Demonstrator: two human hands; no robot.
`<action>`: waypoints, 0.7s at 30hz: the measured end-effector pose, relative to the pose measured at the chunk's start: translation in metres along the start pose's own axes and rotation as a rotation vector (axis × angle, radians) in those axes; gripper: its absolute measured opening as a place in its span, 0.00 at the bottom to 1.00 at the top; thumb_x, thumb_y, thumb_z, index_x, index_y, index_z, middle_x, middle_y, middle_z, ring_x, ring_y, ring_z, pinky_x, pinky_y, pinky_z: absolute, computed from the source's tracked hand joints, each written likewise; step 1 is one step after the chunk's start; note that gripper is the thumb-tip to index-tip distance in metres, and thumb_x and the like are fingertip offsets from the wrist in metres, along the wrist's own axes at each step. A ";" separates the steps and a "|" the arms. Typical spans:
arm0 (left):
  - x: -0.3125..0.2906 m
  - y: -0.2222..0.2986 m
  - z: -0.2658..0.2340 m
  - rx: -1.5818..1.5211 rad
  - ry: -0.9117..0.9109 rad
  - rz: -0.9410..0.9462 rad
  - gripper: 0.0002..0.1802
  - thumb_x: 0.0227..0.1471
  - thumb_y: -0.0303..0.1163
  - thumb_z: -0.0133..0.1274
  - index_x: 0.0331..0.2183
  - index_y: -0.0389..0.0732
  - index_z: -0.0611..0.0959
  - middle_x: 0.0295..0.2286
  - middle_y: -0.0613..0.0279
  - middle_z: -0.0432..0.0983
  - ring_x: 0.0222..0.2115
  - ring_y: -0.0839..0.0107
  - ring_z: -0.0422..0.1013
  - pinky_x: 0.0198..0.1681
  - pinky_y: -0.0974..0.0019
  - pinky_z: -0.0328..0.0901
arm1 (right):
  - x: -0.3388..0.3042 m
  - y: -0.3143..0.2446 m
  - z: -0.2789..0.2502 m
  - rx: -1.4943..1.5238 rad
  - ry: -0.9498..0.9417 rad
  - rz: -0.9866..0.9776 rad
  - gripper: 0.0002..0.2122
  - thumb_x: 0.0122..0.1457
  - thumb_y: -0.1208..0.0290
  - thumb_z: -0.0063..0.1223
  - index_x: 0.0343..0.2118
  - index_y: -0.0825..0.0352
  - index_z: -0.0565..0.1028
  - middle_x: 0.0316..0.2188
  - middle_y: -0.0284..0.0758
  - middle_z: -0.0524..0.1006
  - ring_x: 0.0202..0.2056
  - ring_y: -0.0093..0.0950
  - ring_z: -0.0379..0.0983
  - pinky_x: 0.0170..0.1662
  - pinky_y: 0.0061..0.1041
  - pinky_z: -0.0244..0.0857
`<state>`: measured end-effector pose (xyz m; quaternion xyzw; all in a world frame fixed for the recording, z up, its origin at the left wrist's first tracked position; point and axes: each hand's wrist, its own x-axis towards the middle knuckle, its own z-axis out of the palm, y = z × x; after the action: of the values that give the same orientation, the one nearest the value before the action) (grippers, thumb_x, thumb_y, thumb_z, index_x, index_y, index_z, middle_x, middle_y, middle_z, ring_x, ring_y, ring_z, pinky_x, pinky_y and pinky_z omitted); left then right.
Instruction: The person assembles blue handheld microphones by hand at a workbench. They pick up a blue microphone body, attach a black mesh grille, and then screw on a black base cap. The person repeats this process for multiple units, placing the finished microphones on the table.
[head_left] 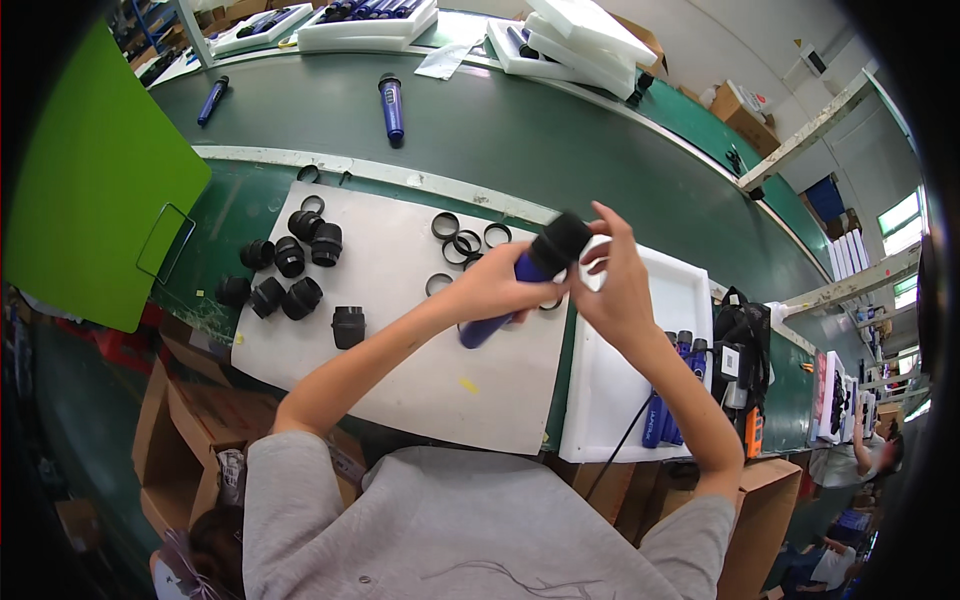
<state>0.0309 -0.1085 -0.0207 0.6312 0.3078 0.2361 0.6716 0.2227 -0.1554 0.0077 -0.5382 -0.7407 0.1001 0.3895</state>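
Blue tube (485,331) is held in the air over the right part of the pale sheet (410,400), tilted, black head (562,240) toward upper right. Left hand (500,284) is wrapped around the body just below the head. Right hand (618,292) is beside the head, fingers part curled, index raised; cannot tell whether its thumb and fingertips pinch the head or only come near it.

Step, as judged: handwork at the head end. Good practice: left grip firm and close to the head so the body cannot turn; right fingers square to the axis, pressure even, no side load. Work clear of the loose rings (456,240) beneath; sleeve or wrist could scatter them. Black caps (290,257) lie well apart, at left.
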 end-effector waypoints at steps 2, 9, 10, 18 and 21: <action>0.004 0.002 -0.002 -0.298 0.072 0.147 0.18 0.55 0.35 0.59 0.41 0.36 0.73 0.27 0.62 0.74 0.20 0.73 0.73 0.25 0.67 0.69 | -0.005 0.001 -0.001 0.303 -0.094 0.211 0.22 0.61 0.68 0.57 0.56 0.71 0.66 0.40 0.39 0.76 0.34 0.26 0.76 0.35 0.25 0.71; 0.037 0.022 -0.003 -0.550 0.210 0.402 0.23 0.63 0.40 0.50 0.54 0.38 0.69 0.40 0.57 0.74 0.40 0.70 0.74 0.47 0.63 0.69 | -0.028 -0.006 0.020 0.447 -0.308 0.350 0.25 0.67 0.58 0.51 0.55 0.76 0.64 0.39 0.42 0.79 0.34 0.27 0.78 0.39 0.26 0.70; 0.039 0.025 -0.002 -0.495 0.238 0.405 0.22 0.63 0.39 0.51 0.53 0.38 0.69 0.39 0.58 0.75 0.40 0.70 0.74 0.47 0.64 0.69 | -0.024 -0.008 0.020 0.393 -0.293 0.352 0.25 0.67 0.58 0.52 0.55 0.76 0.63 0.38 0.42 0.80 0.35 0.27 0.78 0.39 0.26 0.70; 0.053 0.028 0.004 -0.163 0.630 0.365 0.29 0.55 0.43 0.63 0.47 0.31 0.71 0.36 0.56 0.76 0.34 0.73 0.75 0.36 0.69 0.71 | -0.008 0.010 0.031 0.454 -0.265 0.299 0.23 0.66 0.61 0.54 0.54 0.75 0.64 0.37 0.41 0.81 0.38 0.26 0.79 0.41 0.25 0.70; 0.059 0.020 0.003 -0.023 0.659 0.357 0.31 0.55 0.44 0.62 0.49 0.31 0.70 0.36 0.56 0.75 0.33 0.72 0.74 0.37 0.69 0.71 | -0.013 0.021 0.045 0.550 -0.230 0.325 0.23 0.66 0.61 0.54 0.54 0.76 0.63 0.36 0.41 0.80 0.36 0.25 0.79 0.40 0.25 0.71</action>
<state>0.0757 -0.0674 -0.0071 0.5573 0.3897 0.5437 0.4918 0.2088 -0.1463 -0.0406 -0.5092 -0.6297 0.4169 0.4127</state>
